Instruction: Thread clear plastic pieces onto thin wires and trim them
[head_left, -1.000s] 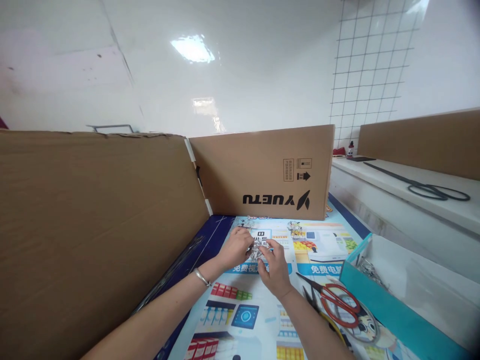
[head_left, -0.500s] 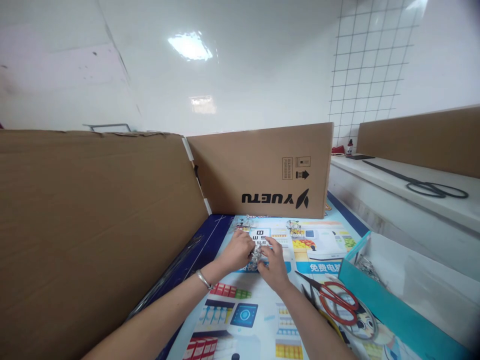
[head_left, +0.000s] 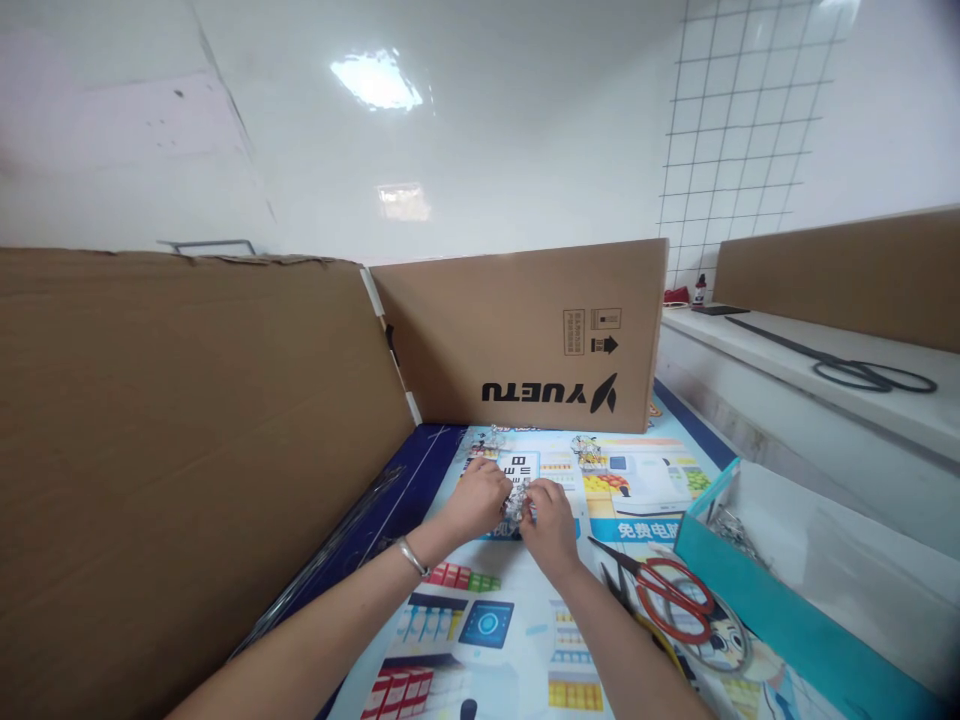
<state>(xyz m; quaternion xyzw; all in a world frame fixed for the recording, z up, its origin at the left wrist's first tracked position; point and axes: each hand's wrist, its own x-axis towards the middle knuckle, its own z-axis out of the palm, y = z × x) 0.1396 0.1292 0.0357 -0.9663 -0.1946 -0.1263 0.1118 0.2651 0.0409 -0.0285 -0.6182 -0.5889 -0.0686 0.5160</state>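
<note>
Between my two hands is a small silvery bundle of shiny bits, too small to name more exactly. My left hand, with a silver bangle on the wrist, has its fingers closed on the bundle's left side. My right hand pinches it from the right, thumb and fingers drawn together. Behind the hands, a similar silvery cluster lies at the left, and another silvery cluster sits to the right. The printed mat spreads under everything.
Red-handled scissors lie right of my right forearm, beside a clear ring and a yellow-handled tool. A teal box holds loose metal pieces. Cardboard panels stand at the back and left. Large black scissors rest on a white ledge.
My right hand's fingers have drawn in closer around the silvery bundle. The left hand stays at its side of it. The view has shifted slightly.
</note>
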